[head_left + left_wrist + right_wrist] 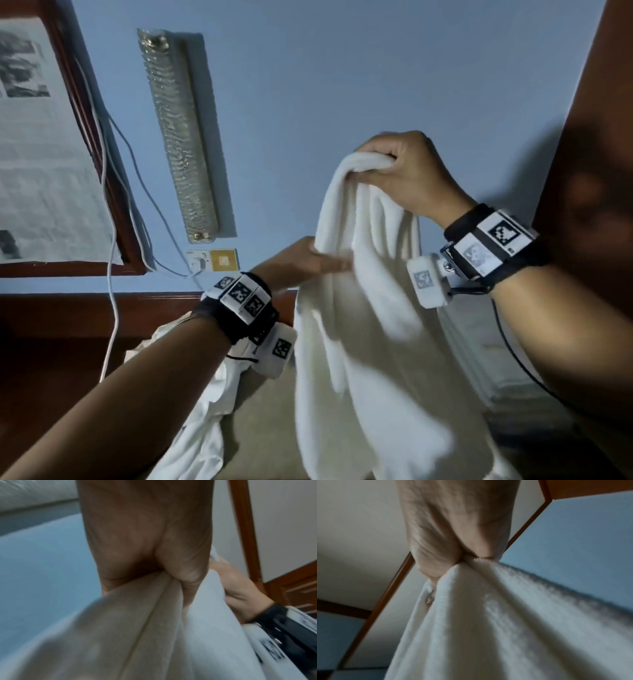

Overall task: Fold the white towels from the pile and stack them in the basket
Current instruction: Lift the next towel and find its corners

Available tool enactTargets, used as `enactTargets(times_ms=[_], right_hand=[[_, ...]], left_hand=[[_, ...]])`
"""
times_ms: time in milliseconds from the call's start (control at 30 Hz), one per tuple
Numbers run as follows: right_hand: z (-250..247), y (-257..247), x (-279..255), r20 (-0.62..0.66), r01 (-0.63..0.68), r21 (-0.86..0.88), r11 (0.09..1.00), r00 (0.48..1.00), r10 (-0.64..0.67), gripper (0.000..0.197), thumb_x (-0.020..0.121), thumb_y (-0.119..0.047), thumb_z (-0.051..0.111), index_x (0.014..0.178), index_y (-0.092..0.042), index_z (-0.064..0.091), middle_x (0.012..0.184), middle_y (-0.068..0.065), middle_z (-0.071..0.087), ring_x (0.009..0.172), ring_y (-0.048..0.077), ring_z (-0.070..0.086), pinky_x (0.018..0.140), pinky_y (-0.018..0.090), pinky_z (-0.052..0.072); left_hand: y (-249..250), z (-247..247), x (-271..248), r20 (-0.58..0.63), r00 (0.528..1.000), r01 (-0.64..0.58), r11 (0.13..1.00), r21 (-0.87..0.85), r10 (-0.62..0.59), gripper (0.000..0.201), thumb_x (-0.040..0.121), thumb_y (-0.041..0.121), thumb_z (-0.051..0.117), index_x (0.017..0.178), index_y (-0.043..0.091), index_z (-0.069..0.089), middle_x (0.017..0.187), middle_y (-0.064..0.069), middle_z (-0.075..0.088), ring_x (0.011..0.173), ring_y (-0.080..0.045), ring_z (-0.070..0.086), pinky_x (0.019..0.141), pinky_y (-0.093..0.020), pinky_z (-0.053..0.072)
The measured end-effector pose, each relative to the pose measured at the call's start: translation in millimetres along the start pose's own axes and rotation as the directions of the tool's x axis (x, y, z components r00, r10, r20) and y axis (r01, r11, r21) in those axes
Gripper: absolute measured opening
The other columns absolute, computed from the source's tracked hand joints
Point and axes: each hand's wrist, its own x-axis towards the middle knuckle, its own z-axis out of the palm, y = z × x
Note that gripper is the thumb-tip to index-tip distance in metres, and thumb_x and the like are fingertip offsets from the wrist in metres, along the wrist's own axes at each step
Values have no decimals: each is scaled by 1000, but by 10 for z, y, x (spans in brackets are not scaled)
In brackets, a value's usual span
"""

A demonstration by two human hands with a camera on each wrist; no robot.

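A white towel [370,342] hangs in the air in front of the blue wall. My right hand [397,171] grips its bunched top edge, fingers curled over the cloth. Lower and to the left, my left hand [318,260] holds the towel's left edge, and the cloth hides its fingers. In the left wrist view the left hand [171,574] pinches a fold of the towel [137,635]. The right wrist view has the right hand [462,555] clenched on the gathered towel [488,622]. A rumpled white cloth [202,428] lies below my left forearm. No basket is in view.
A framed picture [41,144] and a long wall lamp [178,133] hang on the blue wall, with white cables [113,274] running down to a socket [212,260]. Dark wood panelling [596,171] stands at the right. A white ribbed object [507,370] sits low behind the towel.
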Motion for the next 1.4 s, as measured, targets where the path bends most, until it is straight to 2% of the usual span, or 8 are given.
enactTargets(times_ms=[167, 400, 633, 900, 1000, 1100, 1300, 1400], right_hand=[[-103, 532, -421, 222, -250, 55, 967, 947, 232, 34, 75, -42, 86, 100, -22, 74, 94, -5, 74, 89, 5, 63, 86, 34, 46], [164, 463, -1144, 819, -756, 348, 555, 533, 213, 54, 82, -21, 79, 134, -20, 65, 131, 3, 71, 120, 21, 68, 105, 40, 54], [-53, 652, -894, 248, -525, 372, 766, 851, 463, 23, 70, -14, 73, 89, -7, 63, 81, 7, 62, 76, 17, 57, 65, 30, 40], [153, 816, -677, -107, -374, 278, 885, 904, 415, 16, 79, -7, 63, 86, -20, 58, 79, -9, 57, 73, 9, 51, 67, 28, 41], [143, 953, -741, -122, -387, 197, 901, 902, 415, 16, 87, -3, 58, 94, -17, 58, 83, -10, 58, 76, 6, 53, 69, 25, 42], [132, 1072, -836, -121, -409, 181, 894, 893, 433, 19, 91, 1, 57, 97, -16, 58, 86, -10, 58, 74, 0, 52, 70, 21, 42], [21, 1088, -1080, 145, -433, 147, 889, 899, 414, 21, 74, -14, 68, 94, -18, 61, 79, -8, 58, 76, 9, 52, 67, 29, 39], [9, 986, -1168, 583, -341, -212, 916, 708, 399, 35, 71, -21, 82, 89, -38, 58, 81, -22, 62, 74, 1, 55, 66, 25, 42]], left_hand=[[-127, -333, 48, -198, 979, -81, 984, -160, 48, 40, 76, 6, 79, 115, 2, 71, 112, -17, 75, 98, -34, 73, 98, -57, 56], [284, -394, 174, -144, 900, -381, 904, 196, 411, 25, 81, -3, 77, 90, -5, 54, 81, -11, 56, 76, -15, 52, 66, -26, 43], [-249, -501, -120, -35, 996, 89, 856, 509, -83, 45, 66, 38, 75, 109, 33, 63, 103, 2, 74, 96, -19, 72, 84, -39, 58], [-722, -6, -628, 270, 851, 514, 817, -261, -450, 25, 88, 33, 81, 108, 18, 81, 103, -5, 80, 88, -15, 78, 71, -25, 61], [-919, 22, -606, 254, 915, 404, 703, -585, -314, 71, 88, 71, 59, 124, 13, 77, 136, -17, 67, 123, -32, 67, 100, -43, 55], [-918, -59, -455, 113, 945, 304, 698, -648, -307, 61, 107, 47, 36, 139, 2, 63, 145, -25, 58, 131, -40, 58, 114, -52, 38], [-507, -327, -232, -281, 945, -4, 851, -525, -169, 26, 98, 11, 58, 121, 0, 64, 112, -23, 72, 93, -33, 72, 74, -38, 60], [-143, -476, -165, -284, 955, -174, 938, -300, 86, 22, 93, 7, 70, 112, -1, 61, 103, -22, 65, 93, -31, 64, 77, -37, 55]])
